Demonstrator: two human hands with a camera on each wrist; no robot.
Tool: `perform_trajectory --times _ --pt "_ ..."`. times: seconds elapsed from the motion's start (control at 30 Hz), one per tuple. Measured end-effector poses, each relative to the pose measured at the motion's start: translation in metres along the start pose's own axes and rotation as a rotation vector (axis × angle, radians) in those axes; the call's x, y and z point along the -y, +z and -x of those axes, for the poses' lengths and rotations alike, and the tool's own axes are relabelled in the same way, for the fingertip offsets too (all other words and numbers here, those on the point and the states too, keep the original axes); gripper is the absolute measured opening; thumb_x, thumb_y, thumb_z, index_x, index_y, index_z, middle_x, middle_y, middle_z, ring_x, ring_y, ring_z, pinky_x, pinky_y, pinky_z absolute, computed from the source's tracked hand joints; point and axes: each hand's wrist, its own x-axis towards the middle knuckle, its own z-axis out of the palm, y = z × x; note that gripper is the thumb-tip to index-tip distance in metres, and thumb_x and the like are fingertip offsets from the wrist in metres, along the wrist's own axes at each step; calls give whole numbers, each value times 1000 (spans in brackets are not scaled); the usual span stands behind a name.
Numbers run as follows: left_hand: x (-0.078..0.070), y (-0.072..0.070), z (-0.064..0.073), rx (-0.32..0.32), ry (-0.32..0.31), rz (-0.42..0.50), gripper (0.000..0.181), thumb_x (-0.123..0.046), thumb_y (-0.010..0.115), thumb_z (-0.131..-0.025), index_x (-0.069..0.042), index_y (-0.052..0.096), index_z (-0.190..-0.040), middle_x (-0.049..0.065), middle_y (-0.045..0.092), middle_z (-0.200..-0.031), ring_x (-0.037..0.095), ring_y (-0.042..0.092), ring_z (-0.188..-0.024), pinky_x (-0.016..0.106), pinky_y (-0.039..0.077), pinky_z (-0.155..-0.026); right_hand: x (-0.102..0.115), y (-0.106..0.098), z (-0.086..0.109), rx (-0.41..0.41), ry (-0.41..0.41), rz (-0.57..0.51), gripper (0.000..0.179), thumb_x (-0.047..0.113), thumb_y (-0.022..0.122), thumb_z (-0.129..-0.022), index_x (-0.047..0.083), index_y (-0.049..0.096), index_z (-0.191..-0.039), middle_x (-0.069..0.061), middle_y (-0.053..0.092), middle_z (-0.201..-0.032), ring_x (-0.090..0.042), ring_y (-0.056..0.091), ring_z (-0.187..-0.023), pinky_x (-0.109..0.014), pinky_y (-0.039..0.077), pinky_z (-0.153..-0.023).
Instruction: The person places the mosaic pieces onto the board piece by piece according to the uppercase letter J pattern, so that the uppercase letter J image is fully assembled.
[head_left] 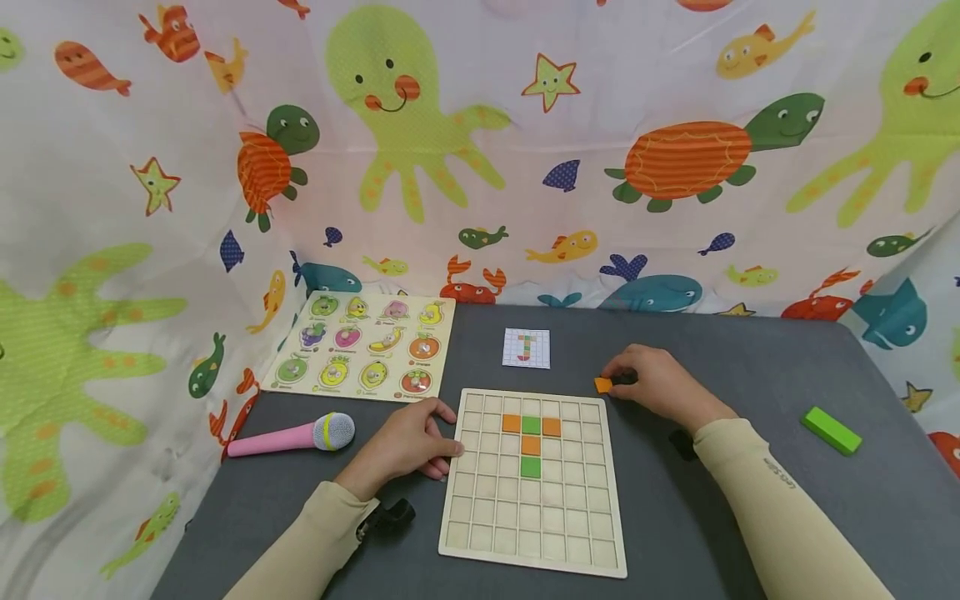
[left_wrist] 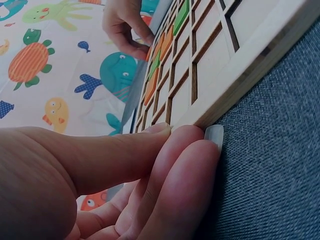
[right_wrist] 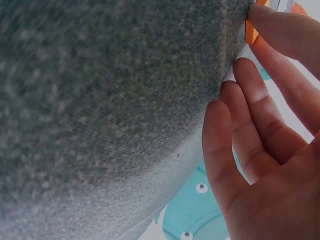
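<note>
A wooden grid board lies flat, with several orange and green square tiles set in its upper cells, among them a green tile. My left hand grips the board's left edge; in the left wrist view the thumb lies on the rim and the fingers are curled against the side. Right of the board's top corner, my right hand pinches an orange tile between thumb and index finger at the tabletop. In the right wrist view the other fingers are loosely bent, and the fingers partly hide the tile.
A small pattern card lies behind the board. To the left are a fruit puzzle board and a pink toy microphone. A green block sits far right on the dark table. A sea-animal curtain hangs behind.
</note>
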Motion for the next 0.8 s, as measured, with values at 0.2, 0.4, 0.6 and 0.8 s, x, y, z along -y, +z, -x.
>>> perform_trajectory --times 0.2,0.4,0.6,0.8 --pt "3 0 -3 5 11 4 46 -17 91 -89 -8 63 -124 14 69 -84 18 76 -61 34 67 -58 0 -2 8 -21 21 -7 21 17 82 -97 12 81 -118 -9 75 -118 -27 69 -106 -56 61 -100" --pt "4 -1 -3 4 17 2 46 -17 91 -89 -8 63 -125 14 69 -84 18 76 -60 35 67 -58 19 2 29 -71 32 -37 22 21 83 -96 14 81 -117 -7 75 -118 -28 70 -109 -56 62 -100" --pt "3 -2 -4 13 26 18 45 -17 90 -90 -8 63 -125 14 70 -84 18 76 -61 35 68 -59 51 15 49 -86 -4 -44 20 23 85 -95 18 81 -114 -1 74 -113 -22 68 -102 -47 64 -90" --pt "4 -3 -1 12 13 23 45 -16 90 -90 -8 62 -125 14 69 -84 19 77 -61 35 68 -59 87 32 63 -82 -88 -21 17 21 87 -92 20 82 -108 5 73 -106 -16 67 -101 -42 62 -89"
